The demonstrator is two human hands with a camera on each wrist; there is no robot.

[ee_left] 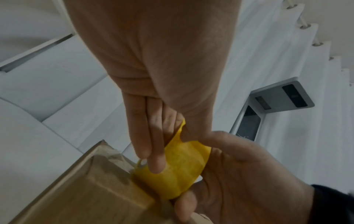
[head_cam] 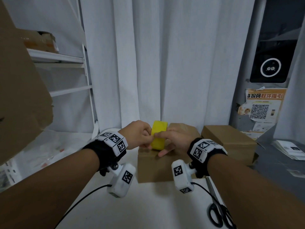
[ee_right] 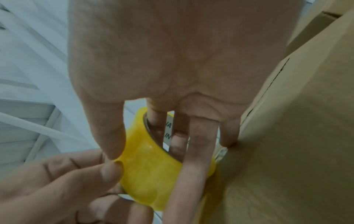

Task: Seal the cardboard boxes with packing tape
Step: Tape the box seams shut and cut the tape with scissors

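Note:
I hold a roll of yellow packing tape upright over a closed cardboard box on the white table. My right hand grips the roll: in the right wrist view two fingers pass through its core and the thumb presses its outer face. My left hand pinches the tape's loose end against the roll, thumb and fingers closed on a yellow strip. The box's corner lies just below the roll. A second closed cardboard box stands to the right.
Black scissors lie on the table at the front right. A large cardboard sheet leans in at the left before a white shelf rack. White curtains hang behind. Papers lie on a grey counter at the right.

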